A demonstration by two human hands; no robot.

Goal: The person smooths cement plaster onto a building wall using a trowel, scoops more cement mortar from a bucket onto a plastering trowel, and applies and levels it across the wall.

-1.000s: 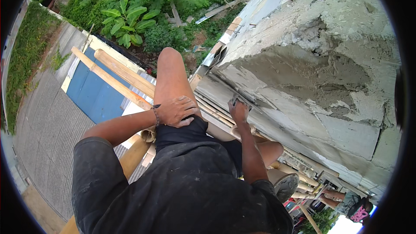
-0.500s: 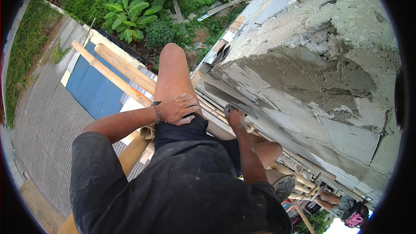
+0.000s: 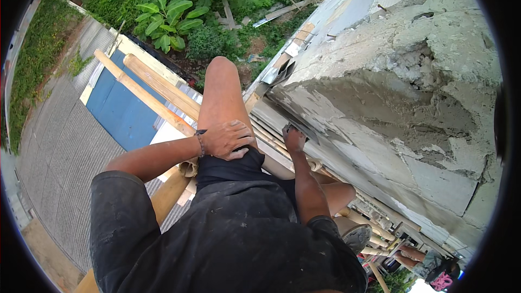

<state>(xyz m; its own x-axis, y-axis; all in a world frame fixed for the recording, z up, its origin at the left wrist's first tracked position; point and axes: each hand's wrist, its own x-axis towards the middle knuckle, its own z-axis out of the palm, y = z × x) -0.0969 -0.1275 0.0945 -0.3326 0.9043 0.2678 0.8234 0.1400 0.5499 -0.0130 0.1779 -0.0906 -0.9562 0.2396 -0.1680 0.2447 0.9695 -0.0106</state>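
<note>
My right hand, dusted with grey, is closed around the handle of a plastering trowel. The trowel's long dark blade lies along the grey wall, close against its lower face; whether the whole blade touches cannot be told. Wet-looking mortar covers a rough patch of that wall, above and right of the trowel. On my raised thigh rests my left hand, empty, with fingers laid over the leg near the hem of my dark shorts.
Bamboo poles run along my left, over a blue panel and a corrugated roof. More scaffold poles lie along the wall's foot. Nails stick out of the wall. Another person is below at the lower right.
The trowel has shifted slightly along the wall with my right hand, its blade now showing narrower. My left hand stays on the thigh. The whole view has shifted a little.
</note>
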